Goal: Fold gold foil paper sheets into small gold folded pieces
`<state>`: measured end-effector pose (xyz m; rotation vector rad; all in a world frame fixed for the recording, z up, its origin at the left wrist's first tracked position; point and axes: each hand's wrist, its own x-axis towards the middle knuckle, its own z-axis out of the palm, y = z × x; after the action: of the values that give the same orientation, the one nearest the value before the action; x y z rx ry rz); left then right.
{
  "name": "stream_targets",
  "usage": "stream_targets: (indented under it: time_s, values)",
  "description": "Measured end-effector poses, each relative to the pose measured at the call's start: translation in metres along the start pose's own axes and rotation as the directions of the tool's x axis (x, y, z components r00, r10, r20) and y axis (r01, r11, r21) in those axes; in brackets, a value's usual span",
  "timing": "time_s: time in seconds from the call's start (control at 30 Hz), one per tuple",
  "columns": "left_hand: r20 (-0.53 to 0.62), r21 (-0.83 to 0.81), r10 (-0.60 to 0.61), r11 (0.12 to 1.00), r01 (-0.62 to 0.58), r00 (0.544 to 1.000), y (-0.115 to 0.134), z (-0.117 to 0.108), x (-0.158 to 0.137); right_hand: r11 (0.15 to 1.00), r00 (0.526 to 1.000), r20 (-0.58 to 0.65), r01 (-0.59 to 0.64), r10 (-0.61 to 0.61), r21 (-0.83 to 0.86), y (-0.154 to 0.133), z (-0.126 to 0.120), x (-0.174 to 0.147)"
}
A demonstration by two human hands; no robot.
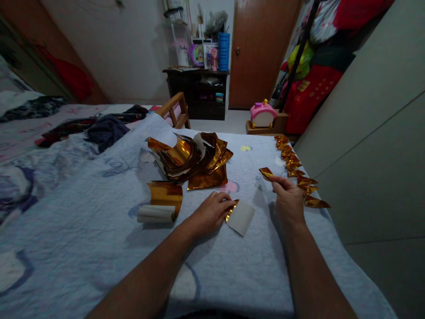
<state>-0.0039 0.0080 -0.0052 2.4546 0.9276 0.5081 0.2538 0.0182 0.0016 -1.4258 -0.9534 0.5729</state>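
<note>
My left hand [212, 212] rests on the sheet, its fingers closed at the left edge of a small sheet of gold foil paper [242, 217]. That sheet lies mostly grey side up, with a shiny gold strip showing by the fingertips. Between thumb and fingers, my right hand [288, 195] pinches a folded gold foil piece [265, 173], pointed at its far end and lifted off the cloth. Just beyond the right hand, a row of folded foil pieces [292, 160] runs along the right edge of the bed.
A fanned stack of gold foil sheets [181, 153] sits ahead, and a curled bundle of foil paper [156, 213] lies left of my left hand. Under everything is a pale blue bedsheet [99, 248]. Dark clothes [108, 132] lie far left; a pink toy [263, 115] stands past the bed.
</note>
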Motion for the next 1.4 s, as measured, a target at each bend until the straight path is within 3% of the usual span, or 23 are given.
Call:
stream_targets:
  time_s: [0.17,0.4,0.5,0.63,0.77,0.9,1.13,1.4]
  values:
    - [0.000,0.004,0.000,1.000,0.000,1.000,0.001,0.000,0.001,0.944,0.987,0.079,-0.159,0.142,0.290,-0.001,0.008,-0.002]
    - [0.010,-0.002,-0.017,1.000,0.017,1.000,0.005,-0.004,0.001,0.949,0.987,0.131,-0.124,0.089,0.289,-0.003,0.004,-0.003]
    - [0.019,0.005,-0.021,1.000,0.021,1.000,0.005,-0.004,0.001,0.980,0.991,0.122,-0.068,0.045,0.187,-0.007,0.003,-0.004]
    - [0.005,-0.004,-0.010,1.000,0.010,1.000,0.002,-0.002,0.000,0.993,0.997,0.050,0.065,-0.061,-0.093,-0.010,0.001,-0.006]
    - [0.003,-0.005,-0.011,1.000,0.011,1.000,0.000,0.000,0.000,0.926,0.982,-0.054,0.151,-0.180,-0.347,-0.004,-0.001,-0.002]
    - [0.004,0.000,-0.009,1.000,0.009,1.000,0.001,-0.001,-0.001,0.838,0.966,-0.111,0.141,-0.233,-0.528,0.003,-0.003,0.005]
    - [0.028,0.011,-0.028,1.000,0.028,0.999,0.004,-0.003,0.001,0.813,0.978,-0.124,0.066,-0.168,-0.579,0.008,-0.004,0.005]
    - [0.006,0.000,-0.016,1.000,0.016,1.000,0.004,-0.003,0.000,0.750,0.972,-0.099,0.098,-0.214,-0.655,0.019,-0.004,0.003]
